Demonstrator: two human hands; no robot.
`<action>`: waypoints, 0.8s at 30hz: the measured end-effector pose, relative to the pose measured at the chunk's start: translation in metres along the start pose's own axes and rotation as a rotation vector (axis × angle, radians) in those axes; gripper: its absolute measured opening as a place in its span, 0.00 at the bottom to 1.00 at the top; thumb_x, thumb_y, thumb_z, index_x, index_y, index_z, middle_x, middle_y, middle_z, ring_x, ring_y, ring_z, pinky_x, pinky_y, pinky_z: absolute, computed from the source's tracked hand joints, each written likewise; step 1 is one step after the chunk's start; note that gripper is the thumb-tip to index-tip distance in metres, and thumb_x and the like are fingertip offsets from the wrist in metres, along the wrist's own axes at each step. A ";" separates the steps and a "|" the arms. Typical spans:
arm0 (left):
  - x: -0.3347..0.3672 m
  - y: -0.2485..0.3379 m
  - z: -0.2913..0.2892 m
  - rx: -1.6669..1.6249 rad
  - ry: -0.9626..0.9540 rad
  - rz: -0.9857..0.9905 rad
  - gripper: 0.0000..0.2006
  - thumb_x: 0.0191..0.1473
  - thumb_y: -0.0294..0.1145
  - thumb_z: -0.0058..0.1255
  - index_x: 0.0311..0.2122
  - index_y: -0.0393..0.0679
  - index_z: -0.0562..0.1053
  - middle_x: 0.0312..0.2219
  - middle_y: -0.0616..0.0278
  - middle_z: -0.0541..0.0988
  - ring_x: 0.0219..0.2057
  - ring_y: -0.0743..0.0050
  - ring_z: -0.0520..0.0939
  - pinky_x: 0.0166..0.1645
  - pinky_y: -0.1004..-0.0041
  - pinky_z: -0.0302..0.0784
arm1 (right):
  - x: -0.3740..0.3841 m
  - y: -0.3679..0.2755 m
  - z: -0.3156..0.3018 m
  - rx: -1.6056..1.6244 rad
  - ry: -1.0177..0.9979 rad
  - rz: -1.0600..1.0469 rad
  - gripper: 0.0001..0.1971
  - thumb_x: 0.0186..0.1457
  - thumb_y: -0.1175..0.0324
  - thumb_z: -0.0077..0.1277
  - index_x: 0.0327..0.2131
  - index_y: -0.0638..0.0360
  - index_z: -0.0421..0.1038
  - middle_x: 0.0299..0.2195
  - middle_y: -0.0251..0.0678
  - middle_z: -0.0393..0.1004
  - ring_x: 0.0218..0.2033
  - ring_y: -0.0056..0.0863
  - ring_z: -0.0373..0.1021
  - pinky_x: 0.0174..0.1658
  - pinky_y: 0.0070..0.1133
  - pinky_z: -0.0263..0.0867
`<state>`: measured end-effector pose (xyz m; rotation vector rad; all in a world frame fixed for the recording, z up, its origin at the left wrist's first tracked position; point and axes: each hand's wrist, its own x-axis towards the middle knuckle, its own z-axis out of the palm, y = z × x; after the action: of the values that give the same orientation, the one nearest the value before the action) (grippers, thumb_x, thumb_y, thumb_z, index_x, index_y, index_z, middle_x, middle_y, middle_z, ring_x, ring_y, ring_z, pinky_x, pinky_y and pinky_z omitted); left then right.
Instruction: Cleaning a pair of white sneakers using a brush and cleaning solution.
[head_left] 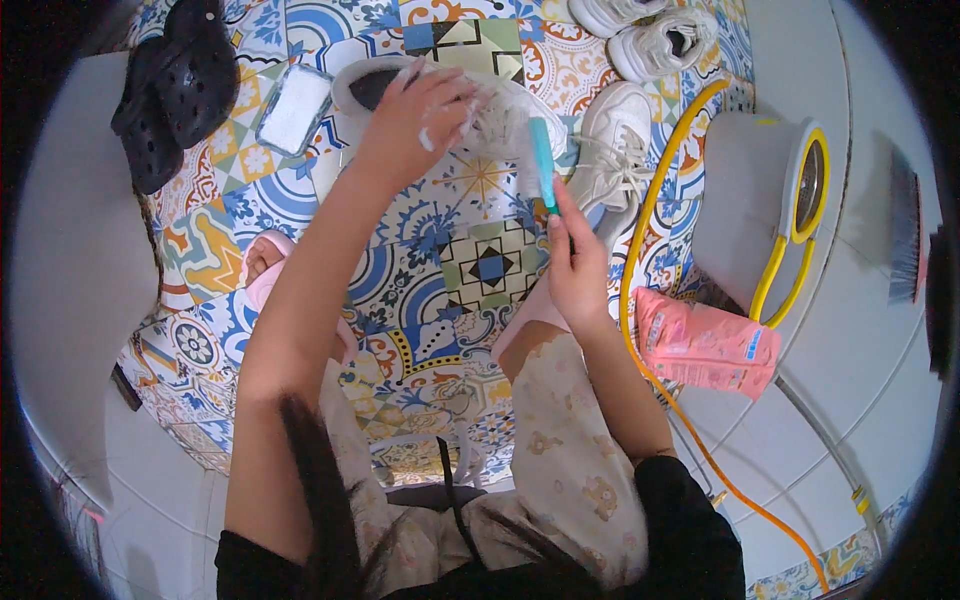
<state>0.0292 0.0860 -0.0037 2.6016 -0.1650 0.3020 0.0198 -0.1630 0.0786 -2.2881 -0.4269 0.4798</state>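
- My left hand [425, 115]: foamy, laid over white shoe [502, 112] on tiled floor [490, 268]; grip, cannot tell.
- My right hand [578, 262]: apart, clasped round teal brush [542, 150] at shoe's toe end.

Left hand [425, 115] partly hides foamy shoe [505, 115]; brush bristles [527, 168] blurred; top edge crops white sneaker [610, 12].

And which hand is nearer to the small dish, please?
Left. The left hand, on a white shoe, is right of the small dish; the right hand, gripping the brush, is farther right.
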 end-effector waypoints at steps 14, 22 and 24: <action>0.017 0.005 -0.014 -0.155 -0.175 -0.691 0.18 0.53 0.41 0.53 0.41 0.35 0.72 0.33 0.48 0.78 0.37 0.49 0.79 0.42 0.60 0.74 | 0.009 -0.021 0.015 -0.119 0.005 -0.068 0.26 0.57 0.76 0.41 0.60 0.47 0.59 0.27 0.47 0.70 0.29 0.45 0.70 0.35 0.33 0.65; 0.010 0.017 0.026 -1.747 -0.235 -1.258 0.20 0.54 0.44 0.52 0.45 0.39 0.72 0.36 0.62 0.77 0.37 0.72 0.78 0.39 0.73 0.76 | 0.003 -0.022 0.019 -0.193 -0.040 0.004 0.28 0.55 0.77 0.43 0.60 0.46 0.58 0.27 0.46 0.69 0.28 0.44 0.69 0.33 0.34 0.66; 0.002 0.027 0.043 -1.646 -0.245 -1.215 0.20 0.55 0.41 0.51 0.48 0.39 0.71 0.41 0.59 0.75 0.41 0.71 0.76 0.41 0.71 0.76 | -0.002 -0.012 0.021 -0.207 -0.031 0.015 0.29 0.54 0.77 0.43 0.60 0.45 0.58 0.27 0.45 0.69 0.27 0.44 0.69 0.32 0.34 0.66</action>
<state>0.0340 0.0405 -0.0266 0.7618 0.7421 -0.4472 0.0060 -0.1429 0.0743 -2.4865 -0.4957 0.4994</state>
